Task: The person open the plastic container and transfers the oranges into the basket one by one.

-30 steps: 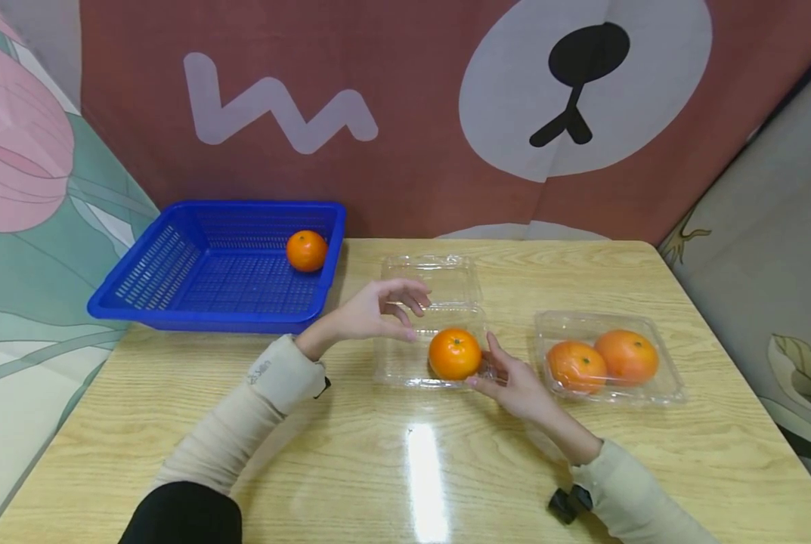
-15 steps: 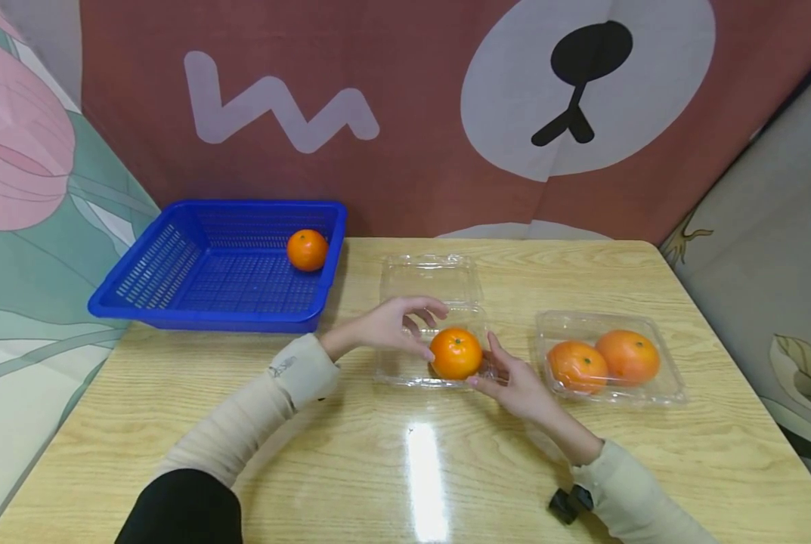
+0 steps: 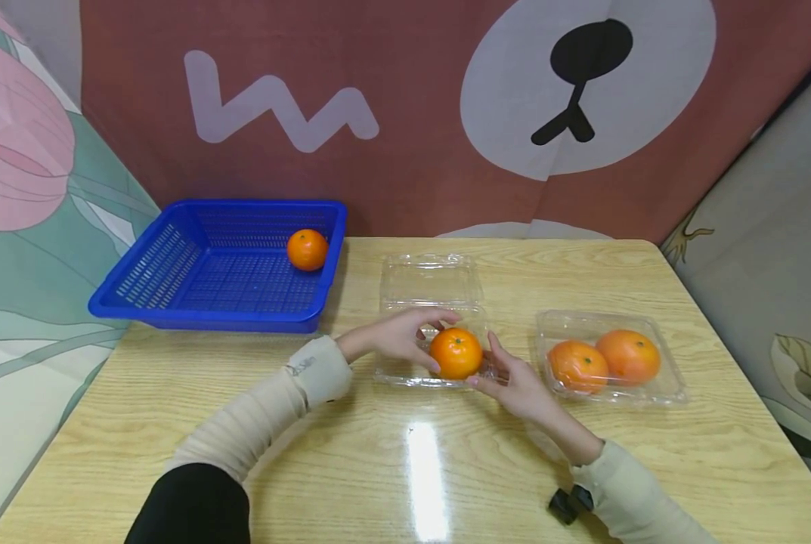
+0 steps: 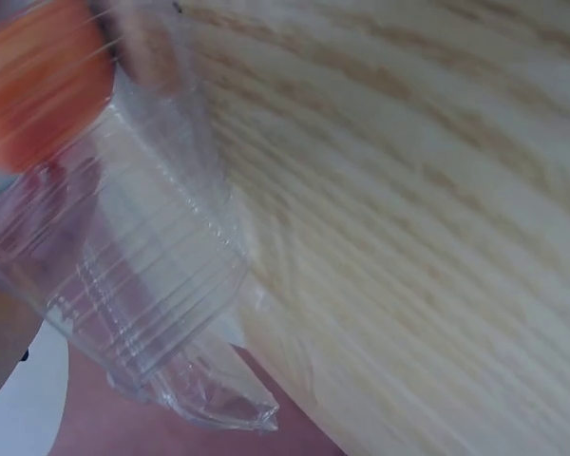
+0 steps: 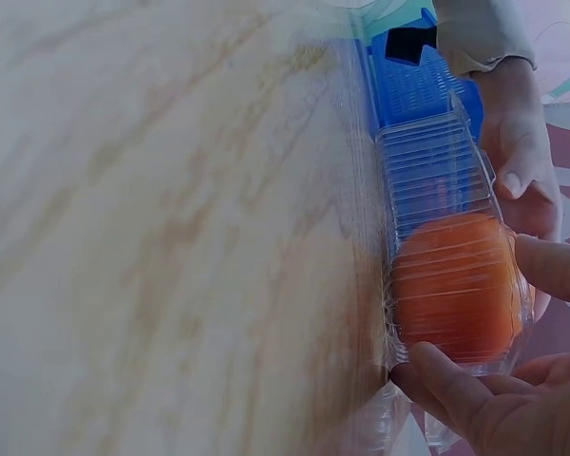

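Observation:
An orange [image 3: 456,353] sits in the base of a clear plastic clamshell box [image 3: 397,372], whose lid [image 3: 428,279] lies folded back behind it. My left hand [image 3: 400,337] comes at the orange from the left, thumb at its near left side and fingers curved round its far side. On the right, my right hand [image 3: 517,387] grips the end of the box beside the orange. In the right wrist view, right-hand fingertips [image 5: 435,366] lie against the ribbed plastic wall, with the orange [image 5: 456,290] showing through it.
A blue basket [image 3: 201,316] stands at the back left, with one orange [image 3: 307,250] in its right end. To the right lies a second clear box [image 3: 553,323], covered, containing two oranges [image 3: 577,366]. A printed cloth [image 3: 405,181] hangs behind the table.
My left hand has moved right and slightly nearer the body, from over the box to round the orange. My right hand, the orange and both boxes have stayed in place.

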`<act>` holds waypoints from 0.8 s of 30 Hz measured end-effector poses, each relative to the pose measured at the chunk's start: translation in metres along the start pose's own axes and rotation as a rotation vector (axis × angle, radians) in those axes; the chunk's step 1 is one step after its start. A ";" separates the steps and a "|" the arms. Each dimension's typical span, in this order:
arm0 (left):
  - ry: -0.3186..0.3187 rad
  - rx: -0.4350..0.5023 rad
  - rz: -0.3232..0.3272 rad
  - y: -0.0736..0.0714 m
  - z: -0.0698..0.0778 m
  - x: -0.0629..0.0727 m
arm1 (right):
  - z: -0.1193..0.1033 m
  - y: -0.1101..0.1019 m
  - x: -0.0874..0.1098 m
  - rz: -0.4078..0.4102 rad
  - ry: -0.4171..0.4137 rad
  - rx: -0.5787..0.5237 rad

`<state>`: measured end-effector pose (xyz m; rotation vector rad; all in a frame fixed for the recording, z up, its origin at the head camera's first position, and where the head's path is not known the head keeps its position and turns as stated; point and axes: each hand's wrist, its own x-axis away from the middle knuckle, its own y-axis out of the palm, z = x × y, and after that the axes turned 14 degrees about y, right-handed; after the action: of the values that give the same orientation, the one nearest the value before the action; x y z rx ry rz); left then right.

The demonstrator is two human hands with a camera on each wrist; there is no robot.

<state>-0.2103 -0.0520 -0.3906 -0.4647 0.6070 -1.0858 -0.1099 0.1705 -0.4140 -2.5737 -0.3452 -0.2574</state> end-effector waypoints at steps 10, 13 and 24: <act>-0.050 0.014 -0.030 0.008 -0.008 -0.004 | 0.002 0.000 0.000 -0.006 0.003 -0.001; -0.080 0.014 -0.039 0.010 -0.009 -0.005 | 0.001 0.000 0.000 -0.003 0.007 0.005; -0.114 0.007 -0.033 0.014 -0.010 -0.006 | 0.000 0.000 0.001 -0.002 0.016 0.007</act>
<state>-0.2095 -0.0411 -0.4050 -0.5279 0.4966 -1.0846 -0.1086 0.1708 -0.4133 -2.5633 -0.3422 -0.2772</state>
